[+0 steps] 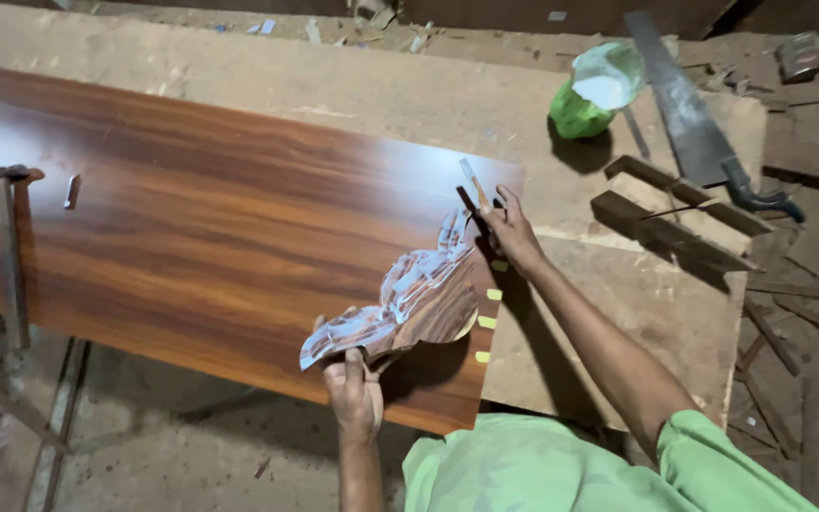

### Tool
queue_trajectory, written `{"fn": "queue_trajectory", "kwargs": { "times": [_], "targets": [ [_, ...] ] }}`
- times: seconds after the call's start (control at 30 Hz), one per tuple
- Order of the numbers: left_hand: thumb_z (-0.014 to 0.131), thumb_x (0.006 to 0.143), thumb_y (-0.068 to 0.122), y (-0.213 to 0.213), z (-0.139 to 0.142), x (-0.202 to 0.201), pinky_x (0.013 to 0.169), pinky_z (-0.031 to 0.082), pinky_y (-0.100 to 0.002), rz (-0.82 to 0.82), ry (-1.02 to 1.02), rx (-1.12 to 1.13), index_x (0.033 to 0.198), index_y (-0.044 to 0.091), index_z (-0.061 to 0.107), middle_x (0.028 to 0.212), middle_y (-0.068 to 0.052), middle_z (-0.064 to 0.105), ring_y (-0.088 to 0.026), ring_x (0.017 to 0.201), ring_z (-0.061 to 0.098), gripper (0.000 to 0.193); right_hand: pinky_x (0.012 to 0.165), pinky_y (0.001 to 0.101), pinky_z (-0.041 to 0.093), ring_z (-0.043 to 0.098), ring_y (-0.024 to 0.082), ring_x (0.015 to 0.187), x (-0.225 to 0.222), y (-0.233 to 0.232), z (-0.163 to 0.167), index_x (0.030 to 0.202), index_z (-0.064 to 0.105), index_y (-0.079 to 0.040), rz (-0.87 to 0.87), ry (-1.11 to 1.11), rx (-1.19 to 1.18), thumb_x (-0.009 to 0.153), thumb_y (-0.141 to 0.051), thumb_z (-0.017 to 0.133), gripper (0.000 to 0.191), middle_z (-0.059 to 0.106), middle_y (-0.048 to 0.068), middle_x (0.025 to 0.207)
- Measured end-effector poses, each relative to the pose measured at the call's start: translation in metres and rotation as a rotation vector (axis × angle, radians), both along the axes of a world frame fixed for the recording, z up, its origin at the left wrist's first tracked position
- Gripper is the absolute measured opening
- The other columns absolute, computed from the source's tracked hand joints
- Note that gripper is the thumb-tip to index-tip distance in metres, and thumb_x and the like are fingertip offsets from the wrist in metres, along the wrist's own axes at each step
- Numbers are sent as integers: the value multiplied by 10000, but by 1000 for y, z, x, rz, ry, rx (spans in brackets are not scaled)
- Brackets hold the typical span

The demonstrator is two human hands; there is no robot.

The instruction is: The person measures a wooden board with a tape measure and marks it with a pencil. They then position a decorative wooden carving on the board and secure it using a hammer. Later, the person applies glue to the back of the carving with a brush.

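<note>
The left hand (pixel 353 393) grips the lower end of a wavy-edged cut-out piece (pixel 400 303), which lies near the right end of the glossy brown laminate board (pixel 191 228); its fingertips are hidden under the piece. The right hand (pixel 512 232) pinches a pencil (pixel 474 185) at the piece's upper tip, though the pencil's point is hard to make out. Beyond the board's far right corner, a handsaw (pixel 689 118) is cut off by the top frame edge.

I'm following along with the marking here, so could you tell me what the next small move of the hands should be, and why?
Probably draw the pencil in the right hand down along the wavy edge of the curved template. The left hand pins the template's lower end flat on the glossy wood-grain board, and the pencil sits at its upper tip, so the outline seems ready to trace.
</note>
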State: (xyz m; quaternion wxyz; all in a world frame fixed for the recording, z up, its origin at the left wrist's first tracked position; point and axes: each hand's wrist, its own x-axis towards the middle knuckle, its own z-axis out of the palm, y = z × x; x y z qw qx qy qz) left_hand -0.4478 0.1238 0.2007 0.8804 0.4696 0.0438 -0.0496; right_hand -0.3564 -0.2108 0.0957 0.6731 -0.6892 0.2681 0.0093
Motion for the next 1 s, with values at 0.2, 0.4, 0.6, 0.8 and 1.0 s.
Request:
{"fn": "queue_trajectory", "kwargs": {
  "times": [0.2,0.4,0.6,0.8,1.0],
  "targets": [
    [553,1066,115,2,-57,-16,1093,520,-395,155,52,9,1553,27,310,1454,-159,531,-240,1290,556,552,604,313,482,553,139,708,-41,-65,75,1416,506,-74,-3,-189,-249,979,-141,527,442,679,24,1010],
    [561,1075,142,-5,-101,6,1070,517,-386,249,120,98,1533,4,331,1429,-155,540,-229,1256,555,531,726,425,529,674,297,886,-33,-187,177,1235,700,-104,99,-271,-1327,906,-60,631,339,706,114,1021],
    [568,1085,170,-12,-110,24,1048,514,-377,278,117,113,1513,-19,352,1405,-151,549,-218,1223,555,516,749,412,508,684,244,915,42,-228,187,999,755,-163,416,-58,-1845,861,-80,654,190,724,66,972],
    [576,1094,198,-13,-112,18,1025,511,-368,303,121,130,1493,-42,373,1380,-147,558,-207,1189,554,507,816,412,470,671,223,966,84,-229,161,876,760,-143,547,-394,-2027,850,-147,654,108,726,68,1114],
    [583,1104,226,-15,-122,15,1002,508,-359,337,118,138,1472,-64,394,1356,-143,567,-196,1156,553,506,752,441,530,689,248,910,82,-257,195,981,803,-163,498,30,-1756,938,-192,639,172,722,94,1033]
  ]
}}
